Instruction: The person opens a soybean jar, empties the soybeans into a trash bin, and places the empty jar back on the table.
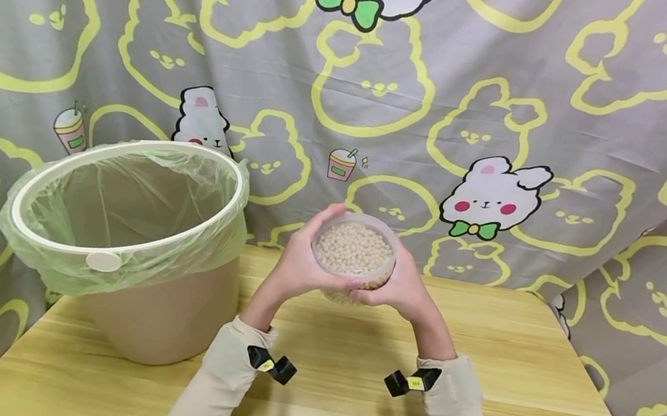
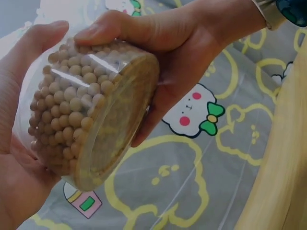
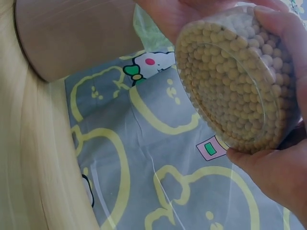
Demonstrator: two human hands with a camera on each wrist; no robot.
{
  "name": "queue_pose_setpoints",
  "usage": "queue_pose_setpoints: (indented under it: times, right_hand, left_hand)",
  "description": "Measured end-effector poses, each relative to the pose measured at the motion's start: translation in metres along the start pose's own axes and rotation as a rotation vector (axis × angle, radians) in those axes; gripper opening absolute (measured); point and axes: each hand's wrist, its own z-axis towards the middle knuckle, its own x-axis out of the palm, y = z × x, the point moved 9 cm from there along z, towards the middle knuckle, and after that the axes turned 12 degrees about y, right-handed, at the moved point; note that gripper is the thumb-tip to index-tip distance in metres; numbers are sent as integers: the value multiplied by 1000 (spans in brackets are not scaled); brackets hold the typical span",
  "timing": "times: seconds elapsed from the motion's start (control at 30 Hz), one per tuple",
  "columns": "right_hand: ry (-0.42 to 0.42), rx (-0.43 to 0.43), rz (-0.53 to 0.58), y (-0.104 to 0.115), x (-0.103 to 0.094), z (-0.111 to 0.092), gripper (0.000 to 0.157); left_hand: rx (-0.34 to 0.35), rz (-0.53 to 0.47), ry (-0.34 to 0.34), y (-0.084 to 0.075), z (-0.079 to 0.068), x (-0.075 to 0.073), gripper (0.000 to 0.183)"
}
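Both hands hold a clear round plastic jar (image 1: pixel 356 249) of small beige balls above the table. The left hand (image 1: pixel 307 256) grips its left side, and the right hand (image 1: pixel 405 286) grips its right side; the thumbs meet at the near side. From above, the balls show through the round top; whether a lid covers it I cannot tell. In the left wrist view the jar (image 2: pixel 72 105) is tilted, its clear base facing the camera. The right wrist view shows the base of the jar (image 3: pixel 225 86) with balls packed against it.
On the left of the wooden table (image 1: pixel 511 411) stands a beige trash bin (image 1: pixel 159 318), lined with a thin green bag (image 1: pixel 197 244) under a white rim ring. A grey curtain (image 1: pixel 387 115) with cartoon prints hangs behind the table. Black wrist cameras sit on both sleeves.
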Motion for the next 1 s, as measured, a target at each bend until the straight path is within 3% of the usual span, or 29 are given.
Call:
queue_pose_setpoints:
  times: [0.17,0.37,0.57,0.73,0.87,1.0]
  right_hand:
    - [-33,9,-26,1,-4,2,106]
    - [-58,0,2,2,-7,0,104]
    - [37,-32,57,2,-2,-1,107]
    - [116,-43,71,-1,5,2,106]
    - [117,-39,61,-2,6,2,106]
    - [73,-42,32,2,4,1,107]
  left_hand:
    - [-42,-16,-37,-1,1,2,110]
    - [-60,57,-109,-4,1,3,112]
    - [30,7,-24,-5,2,3,109]
    - [67,-68,67,1,1,3,105]
    - [96,-114,105,2,1,2,105]
    - [76,-132,75,2,1,3,106]
